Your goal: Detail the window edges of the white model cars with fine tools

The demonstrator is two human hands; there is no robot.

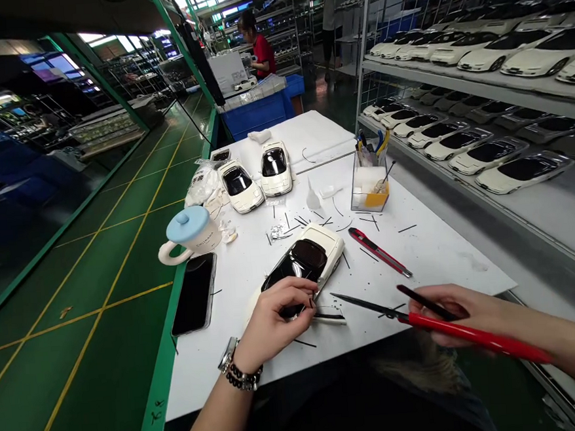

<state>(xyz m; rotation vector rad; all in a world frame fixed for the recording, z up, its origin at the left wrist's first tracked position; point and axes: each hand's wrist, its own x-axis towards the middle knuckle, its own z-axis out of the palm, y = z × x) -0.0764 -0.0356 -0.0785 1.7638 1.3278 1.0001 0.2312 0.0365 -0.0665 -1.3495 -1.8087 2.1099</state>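
Observation:
A white model car (318,236) with a dark roof and windows lies at an angle on the table. My left hand (279,314) rests over its near end, thumb and forefinger curled together beside its side; whatever is between them is too small to make out. A thin black-and-white strip (330,318) lies by those fingertips. In my right hand (451,302) is a red-handled tool (473,335) with a long, pointed dark tip directed at the car. A dark flat piece (424,300) also shows at the right fingers; whether it belongs to the tool I cannot tell.
A red utility knife (379,253) and black strip scraps lie beyond the tool. Farther back stand two white model cars (274,170) and a tool holder (370,183). At left are a lidded mug (193,232) and phone (194,294). Shelves of cars (474,74) stand right.

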